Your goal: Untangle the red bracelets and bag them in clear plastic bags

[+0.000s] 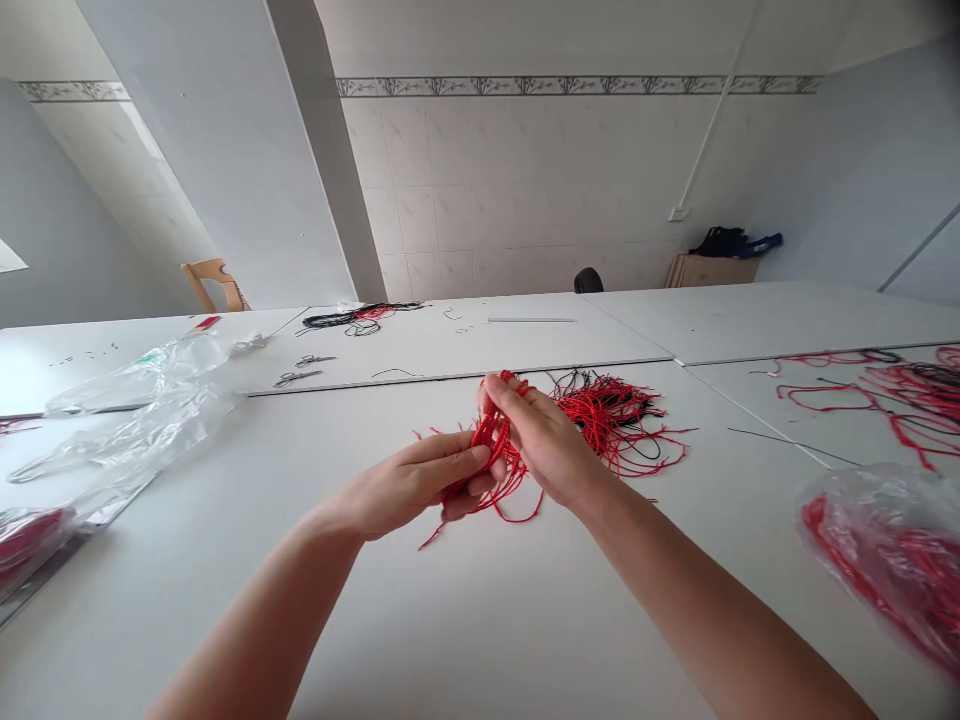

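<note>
A looped bundle of red cords [487, 440] is held between my two hands over the white table. My left hand [420, 475] is closed round the lower part, thumb pressed on top. Higher up, my right hand [536, 430] pinches the bundle's upper end between thumb and fingers. Loose cord ends hang below and beside the hands. Just behind my right hand lies a pile of red and black cords [607, 415], partly hidden by that hand.
Clear plastic bags [157, 400] lie on the left. At the right front is a plastic bag of red cords [892, 560], with loose red cords [900, 390] behind it. Scissors [298, 378] and a black cord bundle [352, 318] lie farther back on the white table [375, 620].
</note>
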A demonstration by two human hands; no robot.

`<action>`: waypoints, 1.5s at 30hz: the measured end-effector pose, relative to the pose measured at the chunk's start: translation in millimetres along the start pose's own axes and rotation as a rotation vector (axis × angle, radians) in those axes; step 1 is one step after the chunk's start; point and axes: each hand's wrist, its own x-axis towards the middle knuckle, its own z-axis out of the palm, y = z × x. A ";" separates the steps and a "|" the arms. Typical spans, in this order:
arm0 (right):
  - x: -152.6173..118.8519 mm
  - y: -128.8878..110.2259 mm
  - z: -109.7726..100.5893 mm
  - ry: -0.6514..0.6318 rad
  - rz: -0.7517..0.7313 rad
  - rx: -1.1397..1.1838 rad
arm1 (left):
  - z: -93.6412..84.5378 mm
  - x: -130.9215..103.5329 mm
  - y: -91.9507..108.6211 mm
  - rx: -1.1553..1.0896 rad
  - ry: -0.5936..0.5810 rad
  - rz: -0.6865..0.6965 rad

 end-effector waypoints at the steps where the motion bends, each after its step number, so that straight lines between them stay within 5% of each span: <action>1: -0.9 0.1 0.6 0.009 0.005 -0.049 | 0.5 0.8 -1.0 -0.026 -0.024 -0.002; 5: -2.2 -1.0 0.3 -0.063 -0.019 -0.152 | 3.1 5.0 -1.8 -0.092 -0.079 0.016; 10: 1.1 -3.7 -2.3 -0.107 -0.143 -0.206 | 4.1 8.5 1.0 0.077 0.071 0.019; 15: 5.9 3.4 -0.9 -0.175 -0.093 0.009 | 1.9 5.9 1.1 0.115 0.074 0.071; 19: 9.0 0.2 -10.6 -0.196 -0.007 0.223 | -10.3 -10.4 12.9 -0.161 0.039 0.181; 23: 6.7 -19.5 -35.0 -0.301 0.046 0.230 | -33.8 -39.2 38.6 -0.566 0.286 0.512; 27: 2.0 -33.1 -56.6 -0.019 -0.150 -0.145 | -49.6 -59.4 53.7 -0.713 0.552 0.733; 31: -0.6 -33.1 -72.8 0.217 -0.118 -1.059 | -45.7 -56.9 53.6 -0.766 0.685 0.687; 34: 1.0 -27.6 -87.3 0.113 0.188 -1.389 | -40.3 -49.0 51.7 -0.807 0.717 0.647; 38: 8.2 -14.9 -96.8 -0.074 0.376 -1.397 | -36.1 -43.1 52.2 -0.804 0.720 0.602; 45: 19.2 23.5 -51.7 -0.318 0.455 -1.409 | -36.9 -41.4 51.9 -0.745 0.674 0.608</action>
